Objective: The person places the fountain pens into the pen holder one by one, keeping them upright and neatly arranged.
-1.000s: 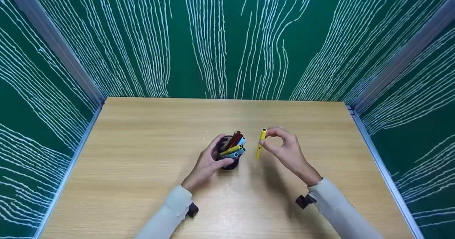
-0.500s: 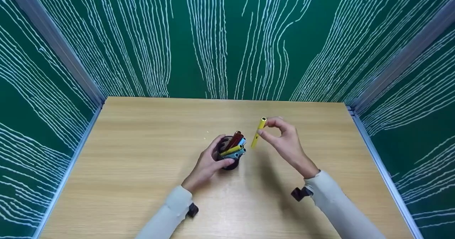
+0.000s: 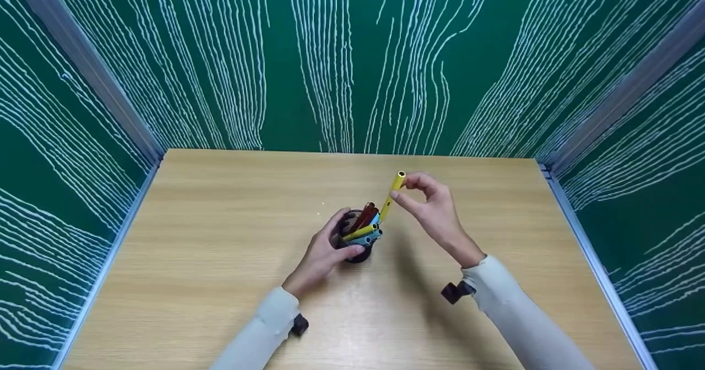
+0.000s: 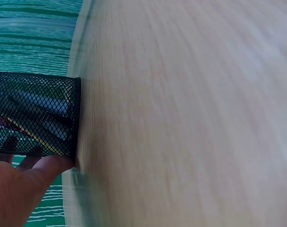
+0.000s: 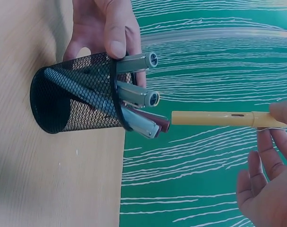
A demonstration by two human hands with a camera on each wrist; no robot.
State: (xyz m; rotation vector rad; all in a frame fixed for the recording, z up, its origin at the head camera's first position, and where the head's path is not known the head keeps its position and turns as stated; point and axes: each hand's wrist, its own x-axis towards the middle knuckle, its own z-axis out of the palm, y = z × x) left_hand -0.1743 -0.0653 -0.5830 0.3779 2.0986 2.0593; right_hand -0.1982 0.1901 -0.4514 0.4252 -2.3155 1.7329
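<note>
My left hand [image 3: 319,257] grips a black mesh pen cup [image 5: 86,92], thumb and fingers round its side near the rim. The cup stands on the wooden table. Inside it, several pens lean outward: teal ones [image 5: 139,97], a dark red one [image 3: 363,216] and a yellow one [image 3: 359,232]. My right hand [image 3: 435,210] pinches another yellow pen [image 5: 210,118] between thumb and fingertips, holding it tilted above and right of the cup. In the right wrist view, that pen's lower end sits just beyond the tips of the cup's pens, apparently not touching them.
The wooden table [image 3: 220,238] runs back to green panels [image 3: 361,83] with wavy white lines. Metal posts [image 3: 102,67] stand at the corners. Tiny pale specks [image 3: 320,203] lie behind the cup.
My right hand has moved up and leftward, bringing the yellow pen from beside the cup to over its right edge. The left hand and the cup have stayed nearly still.
</note>
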